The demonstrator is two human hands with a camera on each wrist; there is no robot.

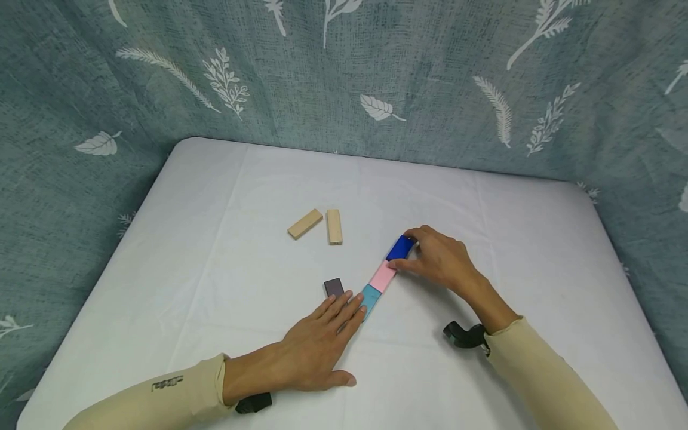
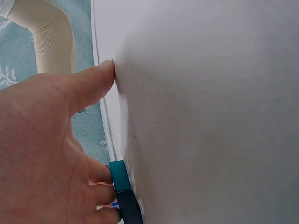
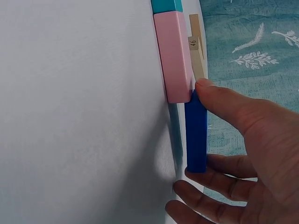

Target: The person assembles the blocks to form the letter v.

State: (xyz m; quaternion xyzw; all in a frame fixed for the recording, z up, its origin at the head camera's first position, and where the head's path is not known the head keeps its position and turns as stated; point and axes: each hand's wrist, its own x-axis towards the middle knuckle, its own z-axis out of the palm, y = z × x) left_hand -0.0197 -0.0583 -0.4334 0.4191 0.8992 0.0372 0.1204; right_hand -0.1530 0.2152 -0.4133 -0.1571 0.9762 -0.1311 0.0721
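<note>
My right hand (image 1: 443, 258) pinches a blue block (image 1: 400, 248) end to end, thumb at the near end and fingers at the far end. The blue block (image 3: 196, 133) lies at the end of a pink block (image 1: 383, 277), which meets a teal block (image 1: 371, 297) in a slanting row. My left hand (image 1: 318, 347) lies with straight, spread fingers, their tips over the near part of the teal block and at a dark grey block (image 1: 334, 287). Those fingers hide part of both blocks. In the left wrist view, the fingertips touch the teal block (image 2: 120, 176) and the dark block (image 2: 130, 206).
Two plain wooden blocks lie farther back on the white table (image 1: 258, 275), one slanted (image 1: 305, 224) and one nearly upright in view (image 1: 334, 227). A leaf-patterned blue-green curtain (image 1: 333, 89) hangs behind the table. Black wrist cameras (image 1: 463, 335) sit beneath the cuffs.
</note>
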